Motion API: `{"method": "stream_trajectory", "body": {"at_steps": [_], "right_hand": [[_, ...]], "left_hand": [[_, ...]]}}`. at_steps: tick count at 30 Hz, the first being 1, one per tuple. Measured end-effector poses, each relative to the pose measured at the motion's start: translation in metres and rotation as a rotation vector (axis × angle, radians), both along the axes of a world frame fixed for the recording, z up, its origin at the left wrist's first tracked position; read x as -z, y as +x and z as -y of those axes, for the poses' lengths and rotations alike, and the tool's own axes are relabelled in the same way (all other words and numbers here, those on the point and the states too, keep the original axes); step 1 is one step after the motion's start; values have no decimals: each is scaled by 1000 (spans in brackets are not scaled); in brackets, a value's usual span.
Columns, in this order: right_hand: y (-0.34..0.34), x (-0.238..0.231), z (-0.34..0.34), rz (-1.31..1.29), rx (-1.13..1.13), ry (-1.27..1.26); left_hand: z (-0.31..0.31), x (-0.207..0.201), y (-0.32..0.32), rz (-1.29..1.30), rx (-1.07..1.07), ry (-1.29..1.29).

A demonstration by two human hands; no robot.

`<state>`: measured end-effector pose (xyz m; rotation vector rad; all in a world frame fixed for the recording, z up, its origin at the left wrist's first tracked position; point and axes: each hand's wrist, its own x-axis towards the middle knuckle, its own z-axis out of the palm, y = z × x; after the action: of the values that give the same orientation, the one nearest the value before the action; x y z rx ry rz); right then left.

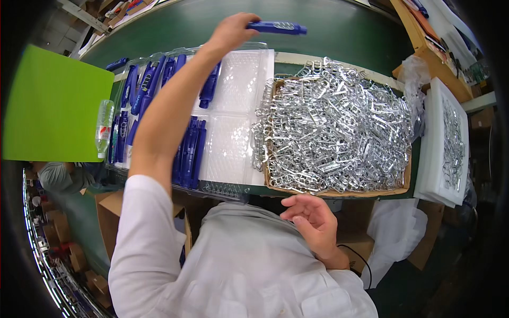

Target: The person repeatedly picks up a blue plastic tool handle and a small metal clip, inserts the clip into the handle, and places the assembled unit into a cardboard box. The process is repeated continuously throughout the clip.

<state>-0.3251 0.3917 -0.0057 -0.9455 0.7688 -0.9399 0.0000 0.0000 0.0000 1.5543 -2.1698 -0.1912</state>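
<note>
Pinching blue tube (277, 27) by one end in left grip (233, 31); running lengthwise nearly level, pointing narrow tip rightward, showing silvery patch. Curling right grip (316, 221) loosely, half spread.

A slim blue tubular piece (270, 26), with a silvery patch along its side and a narrower right tip, is held by its left end, nearly level, over the green tabletop (350, 33).
</note>
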Motion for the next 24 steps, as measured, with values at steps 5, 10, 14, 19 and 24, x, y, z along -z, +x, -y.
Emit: {"method": "stream_trajectory", "body": {"at_steps": [5,10,14,19,24], "right_hand": [[-4,5,-4,-81,102,83],[3,13,-5,-134,223,65],[8,15,-1,-142,179,17],[18,23,3,-138,52,-3],[29,12,-1,-140,13,-37]], "left_hand": [[25,37,-4,78,-81,183],[-54,0,16,-43,-71,-118],[-177,-48,120,45,-216,-160],[-304,-44,280,345,-773,108],[-349,-5,314,288,-896,250]]}}
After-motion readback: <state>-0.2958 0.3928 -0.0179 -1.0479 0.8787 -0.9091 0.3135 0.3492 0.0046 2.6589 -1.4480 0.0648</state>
